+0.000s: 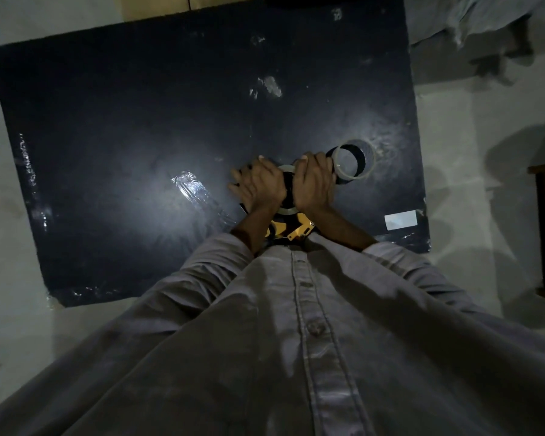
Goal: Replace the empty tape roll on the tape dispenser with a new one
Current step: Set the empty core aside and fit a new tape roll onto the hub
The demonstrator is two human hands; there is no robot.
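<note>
Looking down, a big black table top (139,121) is seen across the upper half of the frame. Near the middle, a little to the right, a yellow and black tape dispenser (298,226) is held close to the person's grey shirt (296,341). Whether it is rested on the table or lifted off it cannot be told.

A tape roll (288,211) is seated in the dispenser. Only bits of its pale rim are seen between the two hands. The left hand (258,187) is laid against the left side of the roll, and its fingers are stretched out fairly straight toward the upper left. The right hand (313,180) is wrapped over the right side of the roll, and its fingers are curled round the rim.

Just to the right of the right hand, a second tape ring (370,165) is seen on the table. It is thin and pale, and the black table is seen through its hole. Whether any tape is left on it cannot be told, nor whether it is touched by the knuckles.

Left of the hands, a shiny strip of clear tape (191,188) is stuck to the table. At the lower right corner of the table, a small white label (401,220) is seen. A pale floor (472,152) is seen around the table.
</note>
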